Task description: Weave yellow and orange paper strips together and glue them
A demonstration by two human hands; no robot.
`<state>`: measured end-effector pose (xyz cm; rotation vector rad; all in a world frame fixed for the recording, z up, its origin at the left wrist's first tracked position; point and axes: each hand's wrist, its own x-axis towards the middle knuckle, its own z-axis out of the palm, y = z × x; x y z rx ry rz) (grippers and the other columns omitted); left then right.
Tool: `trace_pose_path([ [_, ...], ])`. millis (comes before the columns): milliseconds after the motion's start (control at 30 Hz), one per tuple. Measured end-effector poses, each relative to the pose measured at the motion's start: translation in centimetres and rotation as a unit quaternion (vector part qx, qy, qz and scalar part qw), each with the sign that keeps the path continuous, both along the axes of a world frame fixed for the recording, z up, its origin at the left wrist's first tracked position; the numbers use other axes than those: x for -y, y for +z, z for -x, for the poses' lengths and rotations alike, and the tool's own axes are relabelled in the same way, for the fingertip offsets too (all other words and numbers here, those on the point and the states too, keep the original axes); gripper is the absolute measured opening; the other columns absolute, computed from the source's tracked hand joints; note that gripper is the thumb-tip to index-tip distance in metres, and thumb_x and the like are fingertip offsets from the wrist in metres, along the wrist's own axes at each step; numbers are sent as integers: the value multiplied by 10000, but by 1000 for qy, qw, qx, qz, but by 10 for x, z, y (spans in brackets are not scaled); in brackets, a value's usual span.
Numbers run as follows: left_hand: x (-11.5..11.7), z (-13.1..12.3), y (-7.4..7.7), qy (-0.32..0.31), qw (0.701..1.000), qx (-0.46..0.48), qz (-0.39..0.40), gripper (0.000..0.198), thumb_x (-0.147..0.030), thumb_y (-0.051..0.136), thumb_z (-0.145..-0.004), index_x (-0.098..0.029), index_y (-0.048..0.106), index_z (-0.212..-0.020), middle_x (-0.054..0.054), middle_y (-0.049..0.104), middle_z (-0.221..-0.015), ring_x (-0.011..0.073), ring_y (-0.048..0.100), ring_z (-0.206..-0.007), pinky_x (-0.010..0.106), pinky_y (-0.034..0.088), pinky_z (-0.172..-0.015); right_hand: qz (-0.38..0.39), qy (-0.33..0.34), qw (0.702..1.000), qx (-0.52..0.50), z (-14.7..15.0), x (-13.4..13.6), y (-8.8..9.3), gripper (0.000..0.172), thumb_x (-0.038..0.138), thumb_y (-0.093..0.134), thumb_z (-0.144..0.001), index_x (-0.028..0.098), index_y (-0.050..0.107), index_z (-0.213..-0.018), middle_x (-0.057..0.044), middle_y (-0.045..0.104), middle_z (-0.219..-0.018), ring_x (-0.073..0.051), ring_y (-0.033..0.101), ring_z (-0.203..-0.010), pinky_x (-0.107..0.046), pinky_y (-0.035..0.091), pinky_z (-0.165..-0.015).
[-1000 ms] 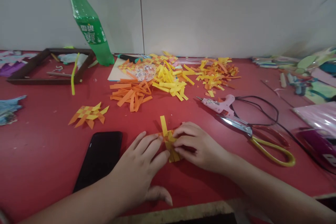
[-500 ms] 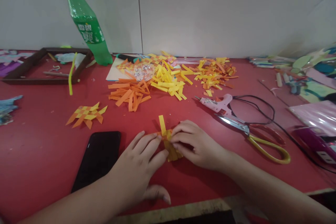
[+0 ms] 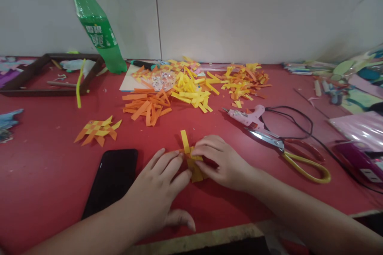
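A small woven piece of yellow and orange paper strips (image 3: 191,159) lies on the red table (image 3: 44,175) between my hands. My left hand (image 3: 158,191) lies flat with fingers stretched out, its fingertips pressing the left side of the piece. My right hand (image 3: 223,163) has its fingers curled and pinched on the strips at the right side. One yellow strip sticks up past my fingers. A finished woven piece (image 3: 97,130) lies to the left.
A black phone (image 3: 112,179) lies by my left wrist. Piles of orange strips (image 3: 148,105) and yellow strips (image 3: 191,89) sit further back. A pink glue gun (image 3: 248,116), scissors (image 3: 287,149), a green bottle (image 3: 95,24) and a wooden frame (image 3: 44,75) are around.
My hands stay on the woven piece; the right fingers shift slightly on the strips. The view drifts a little.
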<state>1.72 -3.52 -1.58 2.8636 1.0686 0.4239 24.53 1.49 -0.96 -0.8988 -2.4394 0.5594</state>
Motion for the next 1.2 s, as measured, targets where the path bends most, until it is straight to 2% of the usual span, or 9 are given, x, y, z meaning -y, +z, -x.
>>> trace_pose_path([
  [167,0,0,-1,-2,1000,5,1,888,-882,359,-696,-174,629,-1159,170,587,-1238,354,513,-1169,573,372,-1027,0,14,1000,1,-2,-2,-1,134,256,606,-901,193,684,-990,-56,673,-959,-175,576,-891,-359,459,-854],
  [633,1,1,0,-2,1000,0,-3,888,-880,353,-698,-180,626,-1172,157,590,-1238,344,515,-1171,548,380,-1035,5,19,1000,-24,-3,-2,-1,118,245,614,-893,198,710,-944,-57,683,-930,-174,593,-874,-361,482,-842],
  [767,1,2,-2,-1,1000,-2,-6,885,-874,345,-713,-180,627,-1185,164,580,-1253,344,503,-1180,555,366,-1043,13,-11,1000,-11,-4,0,-2,126,245,608,-885,198,704,-952,-98,642,-1113,-202,598,-995,-386,489,-891],
  [867,1,2,-3,-3,1000,2,-8,875,-866,343,-727,-179,632,-1185,169,573,-1262,348,489,-1191,553,360,-1043,24,-12,1000,2,-4,-1,-1,177,254,608,-878,207,672,-1036,-102,631,-1182,-222,580,-1080,-416,468,-941],
  [1000,1,2,-2,-6,1000,9,-12,887,-873,340,-716,-174,638,-1174,169,585,-1241,358,491,-1191,562,358,-1039,57,0,998,9,-2,-3,3,314,250,599,-878,211,579,-1189,-91,661,-1143,-229,578,-1064,-429,451,-945],
  [1200,0,1,-1,-2,1000,7,-10,884,-874,373,-701,-190,622,-1203,154,594,-1222,348,515,-1164,555,366,-1040,84,-2,996,31,-4,-2,3,384,231,599,-882,234,536,-1261,-71,658,-1105,-217,548,-1033,-416,446,-938],
])
